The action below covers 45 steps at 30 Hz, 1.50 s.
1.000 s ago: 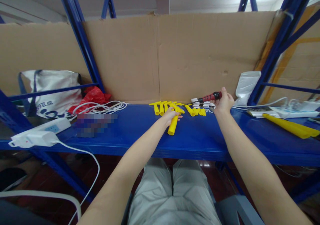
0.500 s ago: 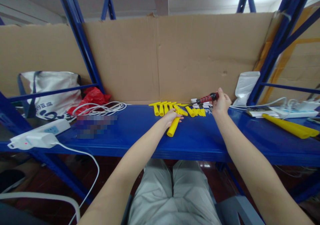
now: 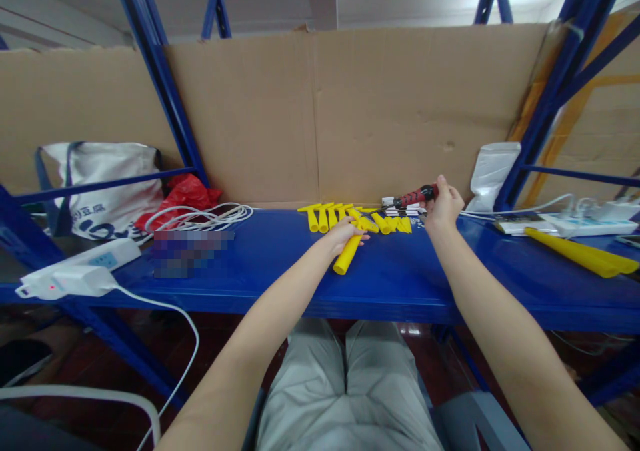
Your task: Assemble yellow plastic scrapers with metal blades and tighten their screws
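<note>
At the left end of the blue bench (image 3: 265,244), a white power strip (image 3: 83,261) lay near the front edge and a red plastic bag (image 3: 187,194) nearer the back edge. Midway along the back edge stood a row of yellow pieces (image 3: 323,219). Just in front of them was the yellow tube piece (image 3: 349,256), its round end slanting towards the front edge. The left grip (image 3: 345,232) was closed round its upper part. It was judged light, stiff and smooth, probably plastic, liable to turn in the fingers; the firmest hold was round the tube, clear of the worked end. To its right, the right grip (image 3: 445,203) was closed on the handle of a red-and-black tool (image 3: 410,199), its thin shaft pointing left at the piece; contact could not be confirmed. Near the right end lay a long yellow piece (image 3: 570,251).
</note>
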Each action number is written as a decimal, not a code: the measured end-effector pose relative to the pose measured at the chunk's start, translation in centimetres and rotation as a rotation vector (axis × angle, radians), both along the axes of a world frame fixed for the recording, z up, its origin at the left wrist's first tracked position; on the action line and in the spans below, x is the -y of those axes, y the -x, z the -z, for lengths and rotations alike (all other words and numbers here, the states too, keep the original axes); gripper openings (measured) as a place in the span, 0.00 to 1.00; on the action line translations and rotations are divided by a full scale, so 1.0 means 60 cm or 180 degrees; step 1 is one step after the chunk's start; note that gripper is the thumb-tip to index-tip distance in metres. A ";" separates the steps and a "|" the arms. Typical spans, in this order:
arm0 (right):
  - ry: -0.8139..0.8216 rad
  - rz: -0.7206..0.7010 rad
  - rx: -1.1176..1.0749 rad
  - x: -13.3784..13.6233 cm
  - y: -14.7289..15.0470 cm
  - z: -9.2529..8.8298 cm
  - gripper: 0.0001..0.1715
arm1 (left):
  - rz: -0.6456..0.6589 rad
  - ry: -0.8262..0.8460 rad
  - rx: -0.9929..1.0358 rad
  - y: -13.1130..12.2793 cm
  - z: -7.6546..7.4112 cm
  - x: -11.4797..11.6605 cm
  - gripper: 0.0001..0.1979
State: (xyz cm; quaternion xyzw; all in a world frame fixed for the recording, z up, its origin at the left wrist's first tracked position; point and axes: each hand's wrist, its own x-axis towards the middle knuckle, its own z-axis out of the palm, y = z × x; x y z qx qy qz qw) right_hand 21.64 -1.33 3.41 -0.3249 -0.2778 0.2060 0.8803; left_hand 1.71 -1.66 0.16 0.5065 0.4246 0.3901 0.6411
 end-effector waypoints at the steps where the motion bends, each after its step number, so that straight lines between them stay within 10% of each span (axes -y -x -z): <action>1: -0.0007 -0.0006 -0.0009 0.000 0.000 0.000 0.24 | 0.0011 -0.0004 -0.0001 0.000 0.000 0.000 0.26; 45: -0.0038 0.0279 0.0271 -0.011 -0.011 0.007 0.25 | 0.0107 0.0022 0.0071 0.000 -0.002 0.004 0.28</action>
